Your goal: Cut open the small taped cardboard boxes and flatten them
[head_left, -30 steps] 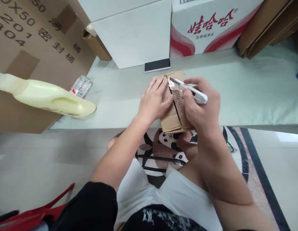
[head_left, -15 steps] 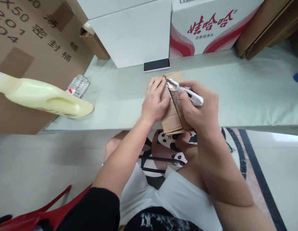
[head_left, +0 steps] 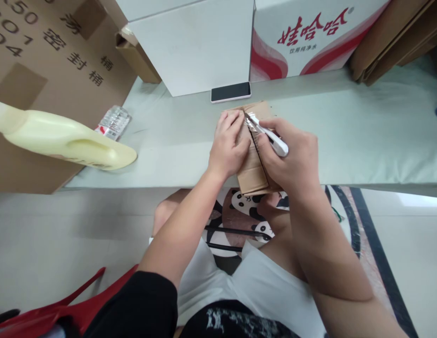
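Note:
A small cardboard box [head_left: 253, 177] lies at the front edge of the green-covered table, with a dark seam running lengthwise along its top. My left hand [head_left: 228, 145] rests flat on the box's left flap, fingers stretched toward the far end. In my right hand [head_left: 292, 152] is a white utility knife [head_left: 277, 144], held like a pen. Its blade touches the far end of the seam, close to my left fingertips. Shiny clear tape shows beside the blade. My right hand covers much of the box's right side.
Behind the box lies a phone [head_left: 230, 92] against a white box [head_left: 200, 51]. A red-and-white carton [head_left: 306, 47] and folded cardboard [head_left: 384, 42] stand at the back right. To the left are a pale yellow bottle [head_left: 66, 141], a clear plastic package [head_left: 114, 122] and a large carton [head_left: 38, 89].
The knife's handle has swung slightly left and tilted more steeply, with its tip staying near the seam's far end. My left hand keeps its place on the box.

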### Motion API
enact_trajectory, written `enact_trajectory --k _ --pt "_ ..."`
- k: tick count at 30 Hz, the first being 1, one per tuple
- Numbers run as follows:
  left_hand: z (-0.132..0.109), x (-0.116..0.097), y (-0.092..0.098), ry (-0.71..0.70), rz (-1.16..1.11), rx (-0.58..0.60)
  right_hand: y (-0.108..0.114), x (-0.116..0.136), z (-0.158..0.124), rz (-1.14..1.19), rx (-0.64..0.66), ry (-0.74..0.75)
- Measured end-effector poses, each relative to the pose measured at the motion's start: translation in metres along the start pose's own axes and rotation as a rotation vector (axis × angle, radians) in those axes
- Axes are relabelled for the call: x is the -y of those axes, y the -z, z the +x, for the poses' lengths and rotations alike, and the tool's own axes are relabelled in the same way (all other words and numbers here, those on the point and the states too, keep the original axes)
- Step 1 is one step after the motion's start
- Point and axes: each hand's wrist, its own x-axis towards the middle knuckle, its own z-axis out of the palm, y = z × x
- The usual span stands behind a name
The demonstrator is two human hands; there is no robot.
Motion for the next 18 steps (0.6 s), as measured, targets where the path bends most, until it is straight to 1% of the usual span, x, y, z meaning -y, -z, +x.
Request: enact_trajectory --k 6,12,18 --pt "-0.0003 -0.0009 0.0007 0.005 0.003 0.004 -0.0003 0.0017 0.0023 -0.087 0.052 -0.022" --pt "0.0007 -0.0024 0.0016 0.023 -0.002 0.017 0.0003 0.0008 -0.0006 -0.042 -0.008 0.007" --pt "0.0012 -0.0026 0.0015 0.026 -0.015 0.010 0.0031 0.0027 -0.0034 0.047 -0.054 -0.032"
